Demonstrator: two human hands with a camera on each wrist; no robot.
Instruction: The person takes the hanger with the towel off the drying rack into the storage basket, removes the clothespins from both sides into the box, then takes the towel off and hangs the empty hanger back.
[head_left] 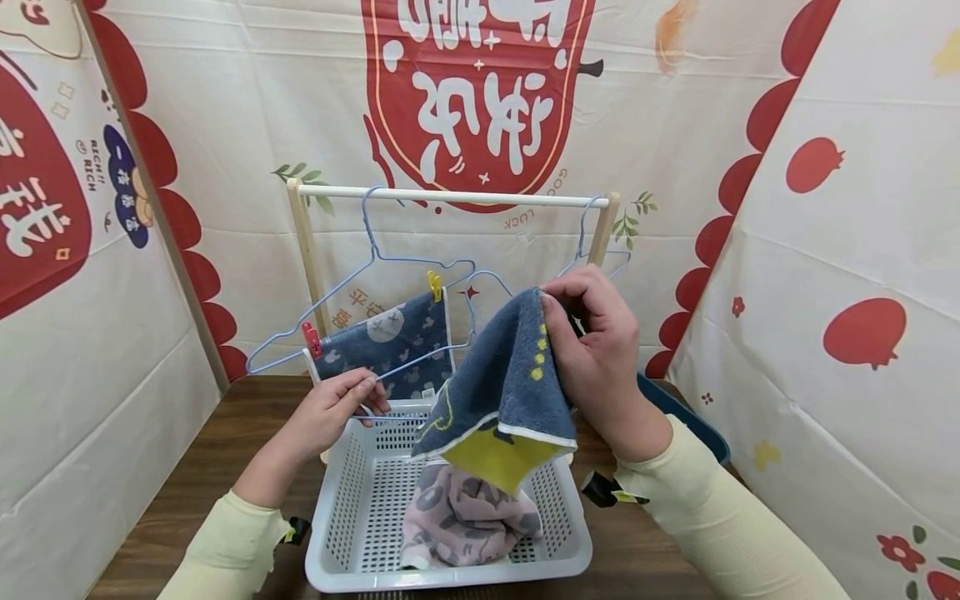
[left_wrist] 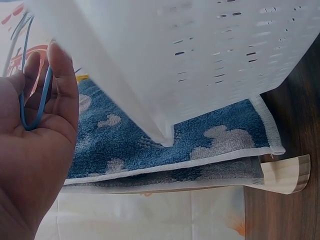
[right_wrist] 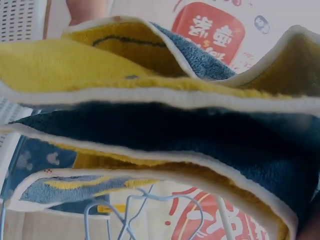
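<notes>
My left hand pinches one end of a light-blue hanger above the basket; the hanger's looped end shows between the fingers in the left wrist view. With thumb and fingers, my right hand holds up a blue towel by its top edge. This towel has a yellow underside and white trim, and it hides part of the held hanger. Behind, a blue patterned towel hangs on another hanger, with a red clip and a yellow clip on it.
A white perforated basket stands below my hands, with a crumpled pink-grey towel inside. The rack's white rail runs behind, bearing a further hanger at right. Partly behind my right arm lies a dark-blue container.
</notes>
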